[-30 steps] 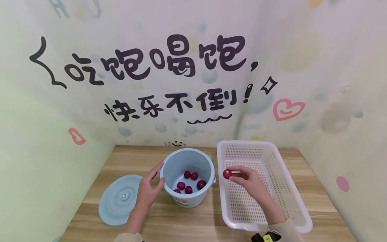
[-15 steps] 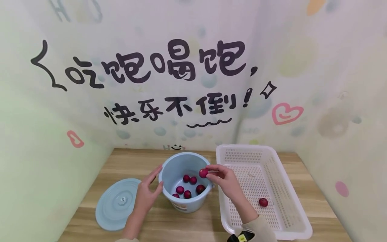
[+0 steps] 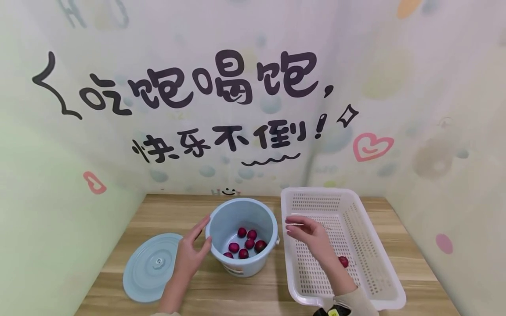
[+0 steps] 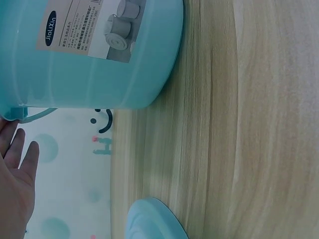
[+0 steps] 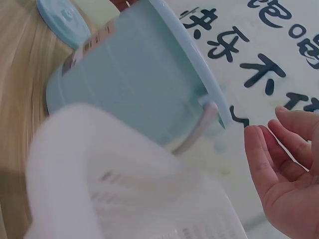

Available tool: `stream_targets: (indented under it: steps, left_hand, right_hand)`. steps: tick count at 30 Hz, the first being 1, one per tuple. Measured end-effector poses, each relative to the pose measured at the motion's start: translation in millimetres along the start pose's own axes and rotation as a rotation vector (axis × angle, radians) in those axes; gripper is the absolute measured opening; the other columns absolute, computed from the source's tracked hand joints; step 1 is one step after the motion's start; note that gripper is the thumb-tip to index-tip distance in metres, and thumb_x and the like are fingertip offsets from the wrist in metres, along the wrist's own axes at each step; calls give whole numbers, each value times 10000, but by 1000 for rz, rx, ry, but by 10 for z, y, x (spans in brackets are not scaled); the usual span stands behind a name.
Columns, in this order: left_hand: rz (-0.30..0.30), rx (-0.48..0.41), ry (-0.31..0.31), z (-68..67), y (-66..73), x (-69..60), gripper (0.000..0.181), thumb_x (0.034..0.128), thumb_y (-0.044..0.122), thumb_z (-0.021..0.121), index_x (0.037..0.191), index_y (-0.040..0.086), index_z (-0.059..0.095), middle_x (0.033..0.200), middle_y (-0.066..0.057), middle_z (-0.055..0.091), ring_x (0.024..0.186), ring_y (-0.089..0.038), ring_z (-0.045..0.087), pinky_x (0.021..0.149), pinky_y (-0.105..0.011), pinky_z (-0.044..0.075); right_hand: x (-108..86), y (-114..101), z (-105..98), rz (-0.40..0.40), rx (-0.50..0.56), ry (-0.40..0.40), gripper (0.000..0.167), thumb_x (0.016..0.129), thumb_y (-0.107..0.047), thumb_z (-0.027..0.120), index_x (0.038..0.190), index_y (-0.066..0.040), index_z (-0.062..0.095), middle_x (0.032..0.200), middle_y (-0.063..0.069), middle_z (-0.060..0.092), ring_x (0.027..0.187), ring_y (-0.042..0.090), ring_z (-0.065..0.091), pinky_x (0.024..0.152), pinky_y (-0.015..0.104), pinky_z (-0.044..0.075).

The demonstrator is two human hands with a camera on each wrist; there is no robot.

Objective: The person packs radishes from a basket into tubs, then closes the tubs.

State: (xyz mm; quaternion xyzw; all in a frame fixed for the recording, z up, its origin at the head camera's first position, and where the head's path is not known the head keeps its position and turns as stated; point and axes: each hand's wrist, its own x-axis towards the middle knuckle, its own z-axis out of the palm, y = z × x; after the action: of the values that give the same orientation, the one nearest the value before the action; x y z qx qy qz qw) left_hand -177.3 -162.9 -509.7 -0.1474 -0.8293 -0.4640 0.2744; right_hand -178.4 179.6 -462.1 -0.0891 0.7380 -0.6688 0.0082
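A light-blue bucket stands upright on the table, with several small round dark-red fruits, plum-like, on its bottom. At its left side my left hand touches the rim with thumb and fingers spread apart; the left wrist view shows the fingers extended near the handle's joint. My right hand hovers over the left part of a white slotted basket, holding nothing. The right wrist view shows its fingers loosely bent beside the bucket's rim. One dark-red fruit lies in the basket, partly behind the right forearm.
A round light-blue lid lies flat on the wooden table, left of the bucket. Behind the table rises a printed wall cloth, and side walls close in left and right. The basket stands close to the bucket's right.
My right hand carried a dark-red fruit from over the basket to the bucket, let it drop in, and moved back right, now without it. The left hand has stayed at the rim.
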Motion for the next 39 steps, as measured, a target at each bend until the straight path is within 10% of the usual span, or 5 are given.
stream_targets:
  steps: [15,23,28,39]
  left_hand:
    - [2,-10,1,1,-20,-2,534,830,-48,716,1342,80,630,1341,-126,660,1259,-327,600,1018,-26,388]
    - [-20,-11,-12,8,-46,-13,529,833,-25,714,1345,76,626,1361,-106,650,1304,66,503,1033,-45,388]
    - [-15,-13,-12,12,-44,-22,531,833,-22,714,1347,77,624,1369,-94,646,1310,47,510,1035,-59,401]
    - [20,-4,-9,14,-68,-17,522,843,-36,696,1351,50,613,1360,-145,643,1313,36,515,1037,-49,396]
  right_hand:
    - [-300,116,-596,76,-122,160,391,958,-211,668,1276,10,613,1051,-180,709,968,45,709,797,152,576]
    - [-414,236,-786,135,-121,214,436,970,-237,652,1310,28,584,1046,-199,709,951,-16,695,798,182,595]
    - [-479,356,-939,179,-117,246,451,974,-208,645,1320,68,554,1021,-233,684,943,-43,670,808,137,581]
    - [-512,571,-1201,434,-275,164,509,981,-221,625,1399,44,504,1406,234,559,1026,9,633,921,312,601]
